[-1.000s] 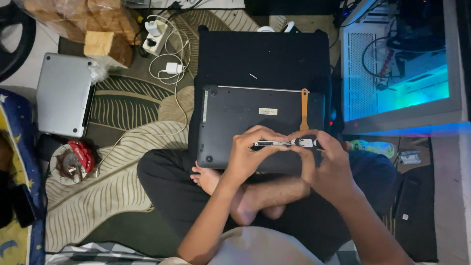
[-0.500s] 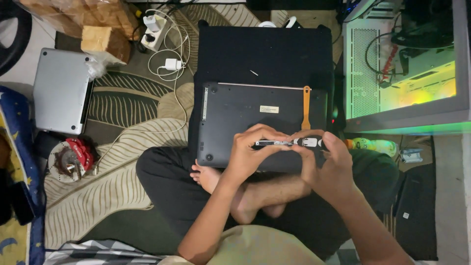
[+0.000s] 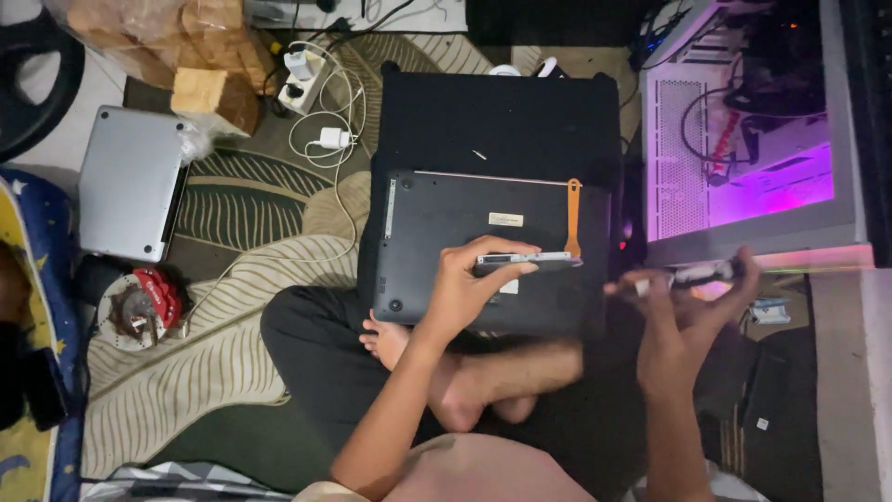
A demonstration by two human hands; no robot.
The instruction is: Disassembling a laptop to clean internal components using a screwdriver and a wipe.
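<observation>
Pinching a slim silver bar (image 3: 525,259) at its left end, the left hand (image 3: 465,293) has fingers closed on it, holding it level just above the upturned dark laptop (image 3: 483,251). Out at three o'clock, the right hand (image 3: 692,307) is closed round a second small piece (image 3: 692,274), blurred, so what it is I cannot tell; it hangs clear of the laptop's right edge. The two pieces are apart, one in each hand. An orange pry tool (image 3: 573,218) lies on the laptop's base at one o'clock from the bar. The base cover looks in place, so by my reckoning the opening-up is barely begun: something small has been split in two, the case itself untouched. At nine o'clock lies a silver laptop (image 3: 130,195), at two o'clock a glowing PC case (image 3: 743,149).
</observation>
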